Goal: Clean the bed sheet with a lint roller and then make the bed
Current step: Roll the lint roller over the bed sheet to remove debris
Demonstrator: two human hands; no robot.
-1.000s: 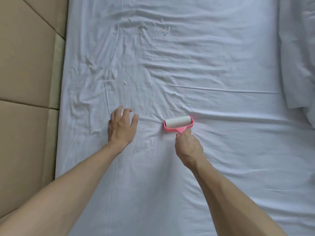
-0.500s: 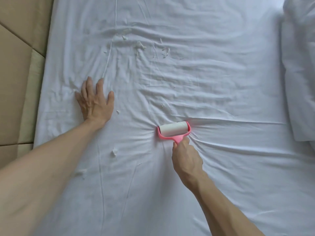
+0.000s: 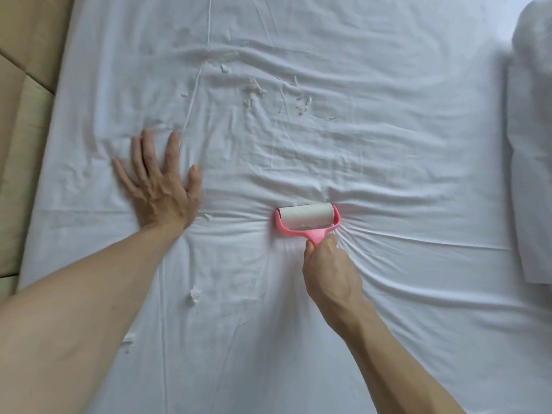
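near scraps (image 3: 194,295): white bits lying on the bed sheet (image 3: 388,339), nearer than the lint roller (image 3: 304,219) and off to its left; I'd be catching these on a return pass.
right hand (image 3: 328,273): clenching round the roller's pink handle, just behind the drum.
lint roller: sitting drum-down on the sheet, mid-bed. Fabric is bunching into radial creases around it, so I'm reading too much downforce. Lighter pressure and short straight strokes should be rolling, not dragging.
left hand (image 3: 158,186): fingers spread flat, pressing the sheet well left of the roller and grasping nothing. Pinning closer to the roller would be tensioning the cloth better.
far scraps (image 3: 301,104): cluster lying beyond the roller, roughly straight ahead; likely next target.
folded bedding (image 3: 531,174): lying far right of the roller, untouched; bed-making not yet started.
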